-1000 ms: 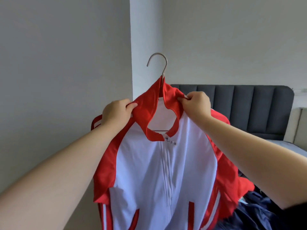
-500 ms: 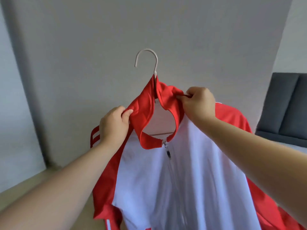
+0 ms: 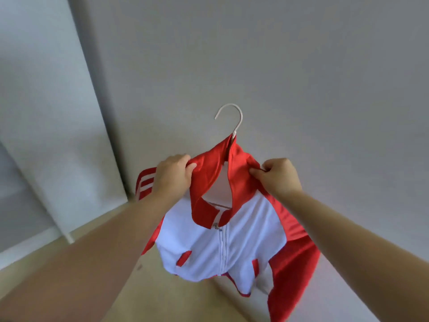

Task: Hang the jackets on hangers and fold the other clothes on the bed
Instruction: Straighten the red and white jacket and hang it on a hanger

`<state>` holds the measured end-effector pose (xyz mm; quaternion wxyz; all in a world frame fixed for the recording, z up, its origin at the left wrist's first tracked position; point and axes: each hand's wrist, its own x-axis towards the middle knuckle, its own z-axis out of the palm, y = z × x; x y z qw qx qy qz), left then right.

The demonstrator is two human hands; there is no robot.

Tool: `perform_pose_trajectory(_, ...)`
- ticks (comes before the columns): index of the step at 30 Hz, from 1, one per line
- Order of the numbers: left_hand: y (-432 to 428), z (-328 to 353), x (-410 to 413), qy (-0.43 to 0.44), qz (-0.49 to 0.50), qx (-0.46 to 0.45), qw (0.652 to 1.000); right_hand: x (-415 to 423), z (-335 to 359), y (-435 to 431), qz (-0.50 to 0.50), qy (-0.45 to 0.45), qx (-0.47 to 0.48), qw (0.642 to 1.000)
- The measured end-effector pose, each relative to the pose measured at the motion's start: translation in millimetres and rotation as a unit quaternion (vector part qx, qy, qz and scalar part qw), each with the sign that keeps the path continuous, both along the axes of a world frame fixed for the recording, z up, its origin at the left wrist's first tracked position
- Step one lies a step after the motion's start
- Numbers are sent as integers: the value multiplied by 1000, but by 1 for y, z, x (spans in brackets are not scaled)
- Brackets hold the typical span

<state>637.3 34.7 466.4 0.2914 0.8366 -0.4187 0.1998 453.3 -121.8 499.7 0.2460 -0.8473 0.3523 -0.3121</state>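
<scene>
Head view: jacket [image 3: 232, 240], red and white, is up in the air in front of a grey wall [image 3: 301, 66], w/ the hanger [image 3: 232, 117] inside it; only the hook pokes out above the collar [image 3: 209, 177]. Zip [image 3: 223, 247] is closed nearly to the collar. Left hand [image 3: 173, 176] grips the cloth at one shoulder, right hand [image 3: 279, 178] pinches the collar edge on the other side. Hands are apart, both clamped on fabric, neither on the hook. Risks, my read: hanger is carried only via the cloth, so if one grip slackens it can tip and a shoulder can slide off its arm. Fabric looks smooth, prob. slippery. No rail in view, so nowhere yet to aim the hook. Sleeve [image 3: 294, 263] on the right-hand side hangs low and could snag or drag on the floor [image 3: 185, 298].
</scene>
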Motion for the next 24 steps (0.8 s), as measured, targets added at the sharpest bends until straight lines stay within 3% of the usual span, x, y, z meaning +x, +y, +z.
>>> perform_pose_trajectory(2,1,47,9,16,26,13,999,12,46,4,33,9,38,999)
perform_pose_trajectory(7,-6,146,21,166,38,-33,985,56,145,24,80,15,156,984)
perform_pose_trajectory(13,36,192,81,265,26,19,964,131,188,61,128,-36,296,946)
perform_pose_trajectory(22,182,202,246,350,35,65,934,295,192,168,232,67,295,924)
perform_pose_trajectory(24,225,210,285,335,31,96,937,338,196,199,246,82,298,919)
